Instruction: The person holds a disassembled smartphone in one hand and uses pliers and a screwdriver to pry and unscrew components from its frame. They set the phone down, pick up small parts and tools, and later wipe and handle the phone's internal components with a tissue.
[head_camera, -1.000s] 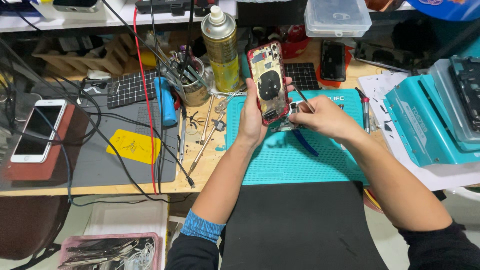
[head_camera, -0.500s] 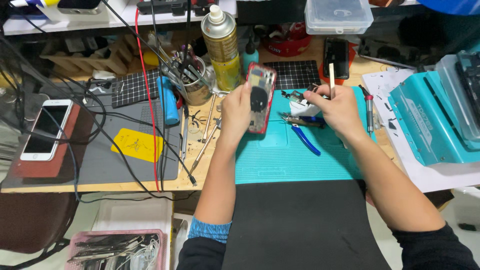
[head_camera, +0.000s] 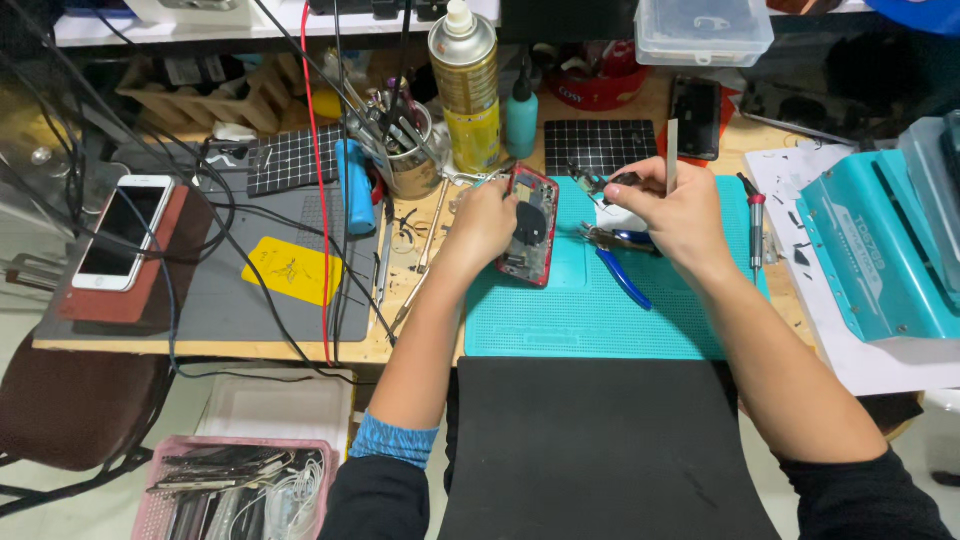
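Note:
My left hand (head_camera: 482, 228) grips a red phone frame (head_camera: 529, 225) with its back open, resting it on the teal work mat (head_camera: 590, 310). My right hand (head_camera: 672, 212) is to the right of the frame and holds a thin flat metal strip (head_camera: 672, 152) upright between the fingers. Blue-handled pliers (head_camera: 618, 262) lie on the mat just below my right hand. A small dark part (head_camera: 592, 181) sits on the mat above, between both hands.
A gold spray can (head_camera: 466, 85), teal bottle (head_camera: 521, 115), tool cup (head_camera: 402, 150), gridded black mats (head_camera: 598, 145), a dark phone (head_camera: 695, 117), a screwdriver (head_camera: 755, 225), a teal case (head_camera: 880, 255), a white phone (head_camera: 125, 232) on a stand and cables crowd the bench.
My left hand lowered the red phone frame from upright onto the teal mat. My right hand moved away to the right and picked up the metal strip.

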